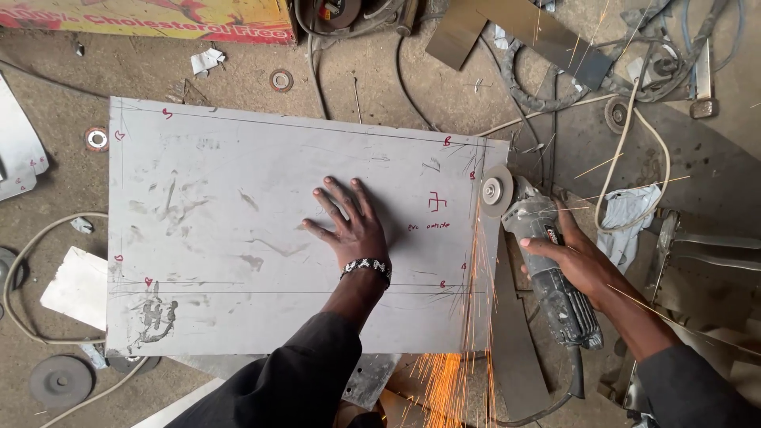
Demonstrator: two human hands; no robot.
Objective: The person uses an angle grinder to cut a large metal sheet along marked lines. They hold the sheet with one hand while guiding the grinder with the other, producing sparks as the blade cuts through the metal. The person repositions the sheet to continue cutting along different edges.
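Observation:
A large grey metal sheet [238, 230] lies flat on the ground, with red marks and scribed lines near its edges. My left hand [349, 226] presses flat on the sheet, fingers spread, a beaded band at the wrist. My right hand [575, 257] grips the body of a grey angle grinder [547, 265]. Its disc [496, 191] meets the sheet's right edge near the top corner. Orange sparks [464, 349] stream down along that edge toward me.
Cables and hoses [634, 119] lie tangled at the upper right with metal offcuts [476, 28]. A white rag [630, 214] sits right of the grinder. Spare discs [59, 380] lie at the lower left. A narrow cut strip [515, 341] lies beside the sheet's right edge.

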